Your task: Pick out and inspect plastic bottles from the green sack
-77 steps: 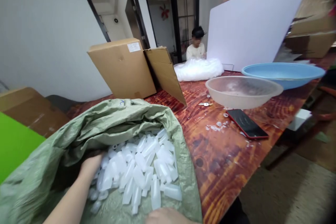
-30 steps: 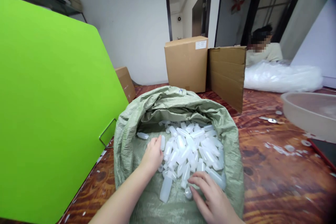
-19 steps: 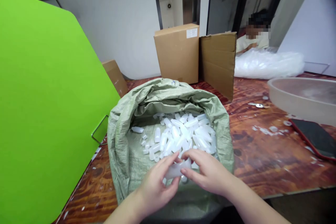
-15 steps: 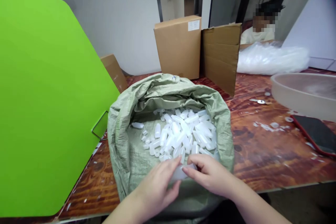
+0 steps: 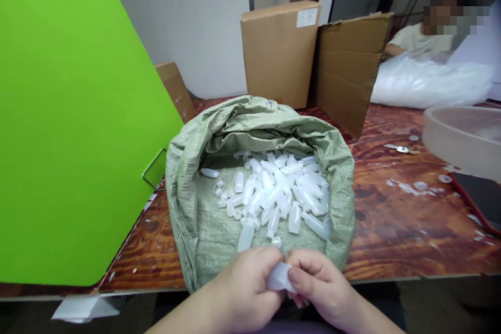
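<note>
A translucent white plastic bottle (image 5: 278, 276) is held between both hands at the near rim of the sack. My left hand (image 5: 250, 282) is closed around its left side. My right hand (image 5: 323, 284) pinches the other end between thumb and fingers, hiding that end. Just beyond the hands, a pile of similar small white bottles (image 5: 274, 182) lies inside the green woven sack (image 5: 183, 182), whose rim is rolled outward. A single bottle (image 5: 246, 236) lies close in front of my left hand, and a small round clear piece (image 5: 276, 242) is beside it.
A green panel (image 5: 70, 130) stands at the left. Cardboard boxes (image 5: 277, 57) stand behind the sack. On the right of the wooden table (image 5: 387, 219) are a key (image 5: 401, 149), plastic scraps, a translucent basin (image 5: 457, 138) and a phone (image 5: 481, 198). A person (image 5: 426, 36) sits beyond a plastic bag (image 5: 426, 81).
Both hands have drawn nearer to me with the bottle and closed more tightly around it. The camera view has shifted, and the bottles at the pile's near edge now show.
</note>
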{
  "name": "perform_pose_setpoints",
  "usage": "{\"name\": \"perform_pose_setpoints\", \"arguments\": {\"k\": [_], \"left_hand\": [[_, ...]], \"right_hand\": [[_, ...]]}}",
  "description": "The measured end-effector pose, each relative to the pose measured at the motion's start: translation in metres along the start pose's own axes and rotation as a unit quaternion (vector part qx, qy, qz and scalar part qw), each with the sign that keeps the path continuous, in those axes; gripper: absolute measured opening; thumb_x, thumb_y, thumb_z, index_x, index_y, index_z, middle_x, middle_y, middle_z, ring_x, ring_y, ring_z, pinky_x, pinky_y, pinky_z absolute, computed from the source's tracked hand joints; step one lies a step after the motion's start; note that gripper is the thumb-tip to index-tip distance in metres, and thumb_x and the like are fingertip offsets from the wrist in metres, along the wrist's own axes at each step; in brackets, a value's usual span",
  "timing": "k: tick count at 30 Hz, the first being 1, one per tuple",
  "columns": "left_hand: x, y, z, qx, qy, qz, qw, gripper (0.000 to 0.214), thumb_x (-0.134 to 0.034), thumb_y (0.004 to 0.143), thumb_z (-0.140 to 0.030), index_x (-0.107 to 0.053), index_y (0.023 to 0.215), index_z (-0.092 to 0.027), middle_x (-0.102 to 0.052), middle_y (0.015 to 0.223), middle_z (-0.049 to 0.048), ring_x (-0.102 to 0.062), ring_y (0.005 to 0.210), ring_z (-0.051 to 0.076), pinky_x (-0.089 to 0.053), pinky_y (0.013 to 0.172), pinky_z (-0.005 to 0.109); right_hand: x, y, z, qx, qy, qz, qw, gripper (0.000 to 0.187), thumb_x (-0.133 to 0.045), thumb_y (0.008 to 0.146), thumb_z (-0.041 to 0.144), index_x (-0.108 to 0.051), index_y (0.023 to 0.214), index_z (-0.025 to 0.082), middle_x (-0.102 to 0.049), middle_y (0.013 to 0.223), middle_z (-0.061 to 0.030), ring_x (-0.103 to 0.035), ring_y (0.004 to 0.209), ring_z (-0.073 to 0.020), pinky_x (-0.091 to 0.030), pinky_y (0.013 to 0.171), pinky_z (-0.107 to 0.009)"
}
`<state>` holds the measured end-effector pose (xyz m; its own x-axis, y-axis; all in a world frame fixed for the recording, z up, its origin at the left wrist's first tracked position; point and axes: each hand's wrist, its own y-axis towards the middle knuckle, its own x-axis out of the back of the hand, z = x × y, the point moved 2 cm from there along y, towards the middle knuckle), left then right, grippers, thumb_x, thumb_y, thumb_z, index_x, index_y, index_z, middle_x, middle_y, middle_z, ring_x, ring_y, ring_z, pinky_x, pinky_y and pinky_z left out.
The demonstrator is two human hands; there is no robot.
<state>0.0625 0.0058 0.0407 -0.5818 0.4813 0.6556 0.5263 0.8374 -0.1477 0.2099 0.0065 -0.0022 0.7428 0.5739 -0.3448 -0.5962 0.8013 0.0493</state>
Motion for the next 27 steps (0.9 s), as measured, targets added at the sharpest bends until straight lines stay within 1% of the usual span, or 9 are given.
{"name": "perform_pose_setpoints", "arguments": {"k": [5, 8, 10, 12, 14, 18, 21, 23, 27], "left_hand": [[-0.002, 0.003, -0.005, 0.100, -0.183, 0.051, 0.977, 0.016, -0.058, 0.073, -0.029, -0.047, 0.070, -0.019, -0.050, 0.062, -0.0035, -0.045, 0.057, 0.011, -0.035, 0.051, 0.021], [-0.005, 0.006, -0.006, 0.114, -0.210, 0.053, 0.970, 0.017, -0.059, 0.071, -0.030, -0.047, 0.069, -0.018, -0.049, 0.061, -0.0039, -0.043, 0.055, 0.010, -0.033, 0.050, 0.022], [-0.005, 0.007, -0.006, 0.082, -0.127, 0.015, 0.988, 0.012, -0.054, 0.073, -0.027, -0.048, 0.067, -0.019, -0.051, 0.062, -0.0025, -0.046, 0.058, 0.012, -0.035, 0.052, 0.023], [-0.003, 0.008, -0.004, 0.016, 0.037, -0.056, 0.998, 0.005, -0.050, 0.071, -0.019, -0.049, 0.066, -0.019, -0.053, 0.064, -0.0004, -0.049, 0.062, 0.015, -0.036, 0.057, 0.026], [-0.001, 0.008, -0.001, -0.051, 0.203, -0.108, 0.972, 0.006, -0.049, 0.065, -0.014, -0.049, 0.067, -0.019, -0.054, 0.065, 0.0014, -0.049, 0.064, 0.018, -0.036, 0.058, 0.029], [0.005, 0.009, 0.006, -0.132, 0.379, -0.111, 0.909, 0.010, -0.049, 0.067, -0.013, -0.054, 0.073, -0.019, -0.055, 0.064, 0.0022, -0.049, 0.060, 0.020, -0.036, 0.054, 0.031], [0.009, 0.009, 0.006, -0.189, 0.439, -0.112, 0.871, 0.009, -0.046, 0.078, -0.019, -0.054, 0.074, -0.018, -0.054, 0.064, 0.0025, -0.048, 0.056, 0.020, -0.034, 0.051, 0.032], [0.011, 0.008, 0.004, -0.216, 0.443, -0.119, 0.862, 0.012, -0.044, 0.080, -0.020, -0.053, 0.072, -0.018, -0.054, 0.063, 0.0023, -0.047, 0.055, 0.019, -0.033, 0.051, 0.032], [0.012, 0.008, -0.002, -0.225, 0.329, -0.100, 0.912, 0.008, -0.049, 0.073, -0.020, -0.050, 0.065, -0.019, -0.051, 0.057, -0.0001, -0.045, 0.052, 0.016, -0.032, 0.049, 0.029]], "right_hand": [[-0.005, -0.004, -0.009, 0.017, 0.050, -0.054, 0.997, 0.040, -0.055, 0.083, 0.049, -0.049, 0.061, 0.016, -0.042, 0.049, 0.0039, -0.033, 0.042, -0.0055, -0.026, 0.043, -0.020], [-0.006, -0.002, -0.008, 0.019, 0.053, -0.086, 0.995, 0.041, -0.054, 0.083, 0.051, -0.049, 0.061, 0.016, -0.041, 0.047, 0.0042, -0.032, 0.041, -0.0056, -0.026, 0.042, -0.020], [-0.003, 0.000, -0.004, 0.004, 0.032, -0.097, 0.995, 0.042, -0.054, 0.082, 0.051, -0.048, 0.060, 0.016, -0.042, 0.049, 0.0037, -0.035, 0.043, -0.0060, -0.028, 0.044, -0.020], [0.000, 0.001, 0.000, -0.027, 0.003, -0.078, 0.997, 0.044, -0.055, 0.081, 0.052, -0.047, 0.059, 0.015, -0.043, 0.049, 0.0033, -0.036, 0.044, -0.0061, -0.029, 0.046, -0.019], [0.003, 0.001, 0.004, -0.066, -0.025, -0.031, 0.997, 0.047, -0.056, 0.078, 0.056, -0.047, 0.057, 0.015, -0.043, 0.047, 0.0031, -0.036, 0.042, -0.0056, -0.027, 0.044, -0.019], [0.005, 0.000, 0.005, -0.135, -0.113, 0.021, 0.984, 0.052, -0.052, 0.079, 0.059, -0.054, 0.057, 0.012, -0.044, 0.046, 0.0020, -0.035, 0.040, -0.0059, -0.025, 0.041, -0.020], [0.002, 0.002, 0.006, -0.145, -0.197, 0.012, 0.970, 0.052, -0.049, 0.081, 0.060, -0.060, 0.065, 0.011, -0.045, 0.050, 0.0022, -0.038, 0.046, -0.0071, -0.028, 0.045, -0.020], [-0.001, 0.003, 0.009, -0.123, -0.230, 0.010, 0.965, 0.052, -0.045, 0.085, 0.057, -0.059, 0.062, 0.012, -0.044, 0.050, 0.0027, -0.040, 0.047, -0.0071, -0.030, 0.047, -0.020], [-0.007, 0.002, 0.018, 0.008, -0.219, 0.050, 0.974, 0.053, -0.037, 0.091, 0.048, -0.054, 0.054, 0.014, -0.045, 0.050, 0.0021, -0.046, 0.052, -0.0073, -0.036, 0.056, -0.019]]}}
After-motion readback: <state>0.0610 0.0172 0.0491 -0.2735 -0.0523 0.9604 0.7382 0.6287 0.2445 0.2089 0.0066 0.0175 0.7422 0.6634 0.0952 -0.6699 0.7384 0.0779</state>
